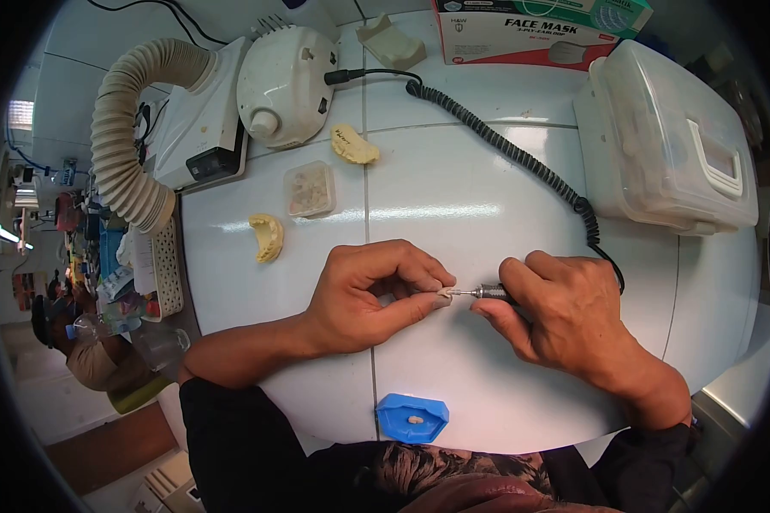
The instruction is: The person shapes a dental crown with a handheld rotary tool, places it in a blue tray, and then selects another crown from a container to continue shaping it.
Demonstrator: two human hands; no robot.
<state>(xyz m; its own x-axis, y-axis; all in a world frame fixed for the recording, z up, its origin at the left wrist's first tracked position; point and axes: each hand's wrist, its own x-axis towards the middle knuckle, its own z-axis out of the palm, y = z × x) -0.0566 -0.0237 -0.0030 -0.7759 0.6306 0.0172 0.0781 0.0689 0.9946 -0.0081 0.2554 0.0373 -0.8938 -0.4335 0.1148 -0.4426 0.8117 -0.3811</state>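
Between the thumb and fingers of my left hand (372,295) is a small pale piece (444,293), mostly hidden by the fingertips; it looks like a dental piece, but its exact kind does not show. My right hand (569,312) grips a rotary handpiece (493,292) like a pen. The thin metal bur (462,292) points left and reaches the pale piece, apparently touching it. Nearer my body, a blue dish (435,417) holds another small pale piece (415,420). Two yellowish plaster dental models, one curved (267,238) and one with writing (354,145), lie beyond my left hand.
A lidded clear box (309,212) holds small pale bits. Behind stand a white control unit (287,90) and a ribbed hose (115,128). A coiled cable (509,145) crosses the table to the handpiece. A plastic case (659,137) and face mask box (522,38) stand at back right.
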